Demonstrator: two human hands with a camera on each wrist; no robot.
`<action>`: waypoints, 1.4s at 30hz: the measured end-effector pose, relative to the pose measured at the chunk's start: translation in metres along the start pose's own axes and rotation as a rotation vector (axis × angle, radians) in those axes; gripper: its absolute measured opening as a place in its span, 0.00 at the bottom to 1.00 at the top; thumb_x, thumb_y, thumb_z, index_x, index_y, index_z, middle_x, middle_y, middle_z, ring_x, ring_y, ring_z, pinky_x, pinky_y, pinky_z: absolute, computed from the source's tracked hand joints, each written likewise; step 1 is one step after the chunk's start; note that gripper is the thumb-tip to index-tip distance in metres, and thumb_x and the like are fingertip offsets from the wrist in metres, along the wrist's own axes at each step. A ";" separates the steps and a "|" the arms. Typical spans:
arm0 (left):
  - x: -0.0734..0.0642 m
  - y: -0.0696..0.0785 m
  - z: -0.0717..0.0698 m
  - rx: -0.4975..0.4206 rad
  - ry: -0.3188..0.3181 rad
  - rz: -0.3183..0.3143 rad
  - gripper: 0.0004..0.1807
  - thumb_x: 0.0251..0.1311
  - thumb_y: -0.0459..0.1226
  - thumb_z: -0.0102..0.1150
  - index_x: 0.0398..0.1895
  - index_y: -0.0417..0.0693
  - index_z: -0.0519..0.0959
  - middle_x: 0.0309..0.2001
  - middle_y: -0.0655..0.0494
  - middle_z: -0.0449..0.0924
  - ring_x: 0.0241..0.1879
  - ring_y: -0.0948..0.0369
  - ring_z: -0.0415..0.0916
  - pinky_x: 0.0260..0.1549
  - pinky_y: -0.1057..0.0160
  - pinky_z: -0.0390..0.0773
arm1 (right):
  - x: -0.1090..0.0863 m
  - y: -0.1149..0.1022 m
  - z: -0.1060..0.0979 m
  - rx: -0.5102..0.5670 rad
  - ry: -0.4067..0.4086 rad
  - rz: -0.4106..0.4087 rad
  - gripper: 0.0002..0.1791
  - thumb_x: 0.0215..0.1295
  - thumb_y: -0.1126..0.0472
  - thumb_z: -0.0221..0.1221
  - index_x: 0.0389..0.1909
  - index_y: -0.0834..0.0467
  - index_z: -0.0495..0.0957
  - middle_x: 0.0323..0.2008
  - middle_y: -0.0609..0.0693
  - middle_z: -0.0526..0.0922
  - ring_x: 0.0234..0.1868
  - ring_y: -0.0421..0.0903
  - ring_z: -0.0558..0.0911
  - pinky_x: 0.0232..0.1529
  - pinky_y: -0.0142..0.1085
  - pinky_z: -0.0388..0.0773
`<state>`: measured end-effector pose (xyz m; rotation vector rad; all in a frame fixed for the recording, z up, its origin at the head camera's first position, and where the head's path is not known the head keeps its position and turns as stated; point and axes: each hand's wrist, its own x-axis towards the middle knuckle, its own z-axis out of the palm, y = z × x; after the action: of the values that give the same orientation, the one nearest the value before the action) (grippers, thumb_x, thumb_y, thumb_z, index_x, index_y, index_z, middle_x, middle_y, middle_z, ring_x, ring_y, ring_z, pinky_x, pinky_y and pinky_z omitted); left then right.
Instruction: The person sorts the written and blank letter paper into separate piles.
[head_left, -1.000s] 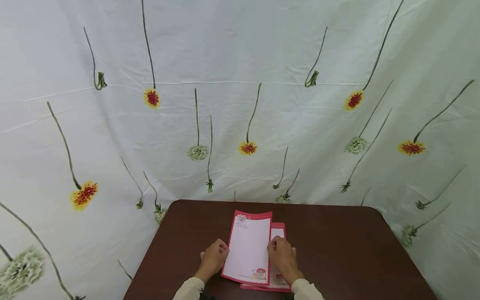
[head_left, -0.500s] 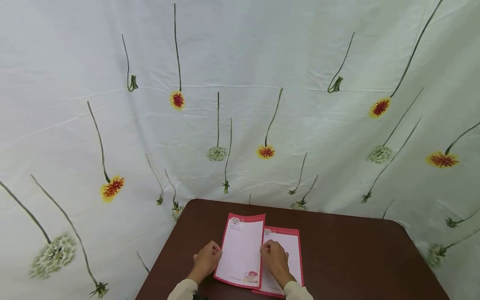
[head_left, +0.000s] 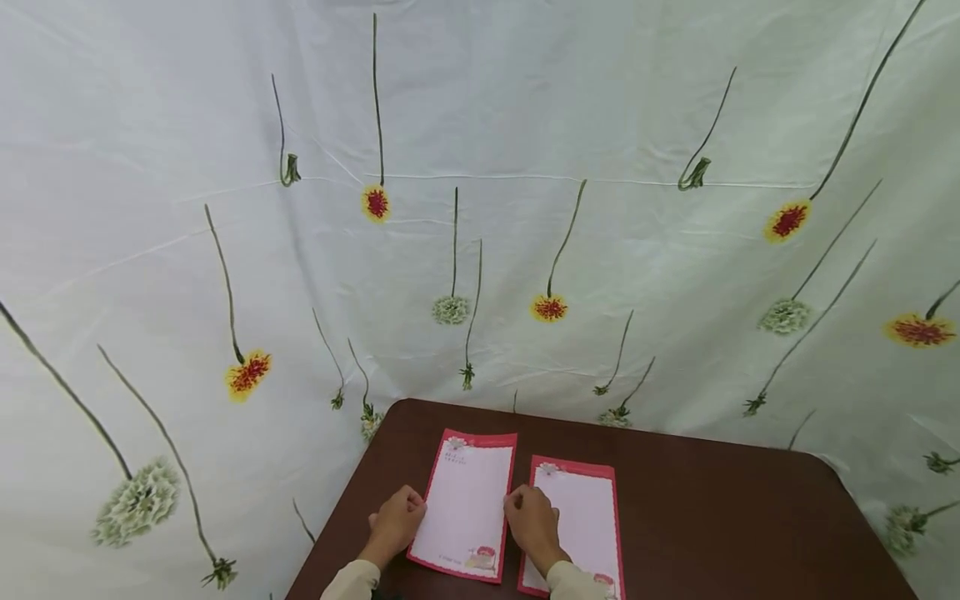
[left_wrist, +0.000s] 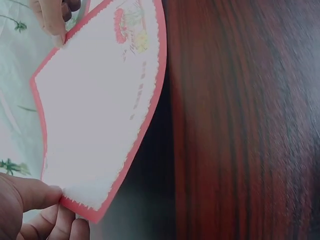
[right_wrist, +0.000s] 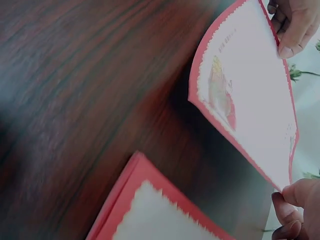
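Held up between both hands is a sheet of letter paper point(head_left: 465, 496) with a red border, a white middle, a flower print at the top corner and a small picture at the bottom. My left hand point(head_left: 397, 521) pinches its left edge between thumb and fingers. The right hand point(head_left: 532, 518) pinches the opposite edge. In the left wrist view the sheet point(left_wrist: 95, 110) bows, its lower border raised above the table. Beside it lies a matching paper pile point(head_left: 581, 521), partly under the right forearm; layered red edges show at its corner in the right wrist view.
The dark brown wooden table point(head_left: 697, 508) has rounded far corners and spreads to the right of the papers. Behind and beside it hangs a white cloth point(head_left: 510, 100) printed with flowers on long stems.
Both hands have carried the sheet leftward off the pile, which it overlapped before; a strip of table now shows between them. The head view has turned right.
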<state>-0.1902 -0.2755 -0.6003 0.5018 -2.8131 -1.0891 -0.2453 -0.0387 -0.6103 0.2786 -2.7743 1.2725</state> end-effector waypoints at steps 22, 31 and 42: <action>0.000 -0.021 -0.007 0.046 -0.041 -0.068 0.06 0.69 0.37 0.58 0.34 0.47 0.75 0.29 0.54 0.78 0.32 0.57 0.75 0.40 0.48 0.60 | -0.001 -0.007 0.026 -0.092 -0.046 0.004 0.07 0.67 0.60 0.68 0.31 0.58 0.85 0.30 0.50 0.82 0.36 0.51 0.83 0.41 0.55 0.67; 0.000 -0.025 -0.006 0.079 -0.018 -0.061 0.06 0.67 0.35 0.58 0.31 0.47 0.74 0.27 0.55 0.76 0.29 0.58 0.72 0.39 0.48 0.59 | -0.004 -0.011 0.030 -0.174 -0.075 -0.015 0.13 0.65 0.60 0.70 0.44 0.65 0.89 0.41 0.59 0.89 0.48 0.58 0.87 0.44 0.58 0.69; 0.000 -0.026 -0.004 0.120 0.006 -0.053 0.05 0.65 0.34 0.62 0.34 0.44 0.76 0.30 0.53 0.79 0.31 0.56 0.75 0.41 0.46 0.61 | -0.008 -0.013 0.033 -0.265 -0.085 -0.059 0.07 0.63 0.62 0.70 0.35 0.64 0.88 0.32 0.57 0.87 0.38 0.55 0.87 0.40 0.56 0.70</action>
<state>-0.1820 -0.2962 -0.6144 0.5922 -2.8882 -0.9292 -0.2349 -0.0705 -0.6235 0.3989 -2.9377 0.8865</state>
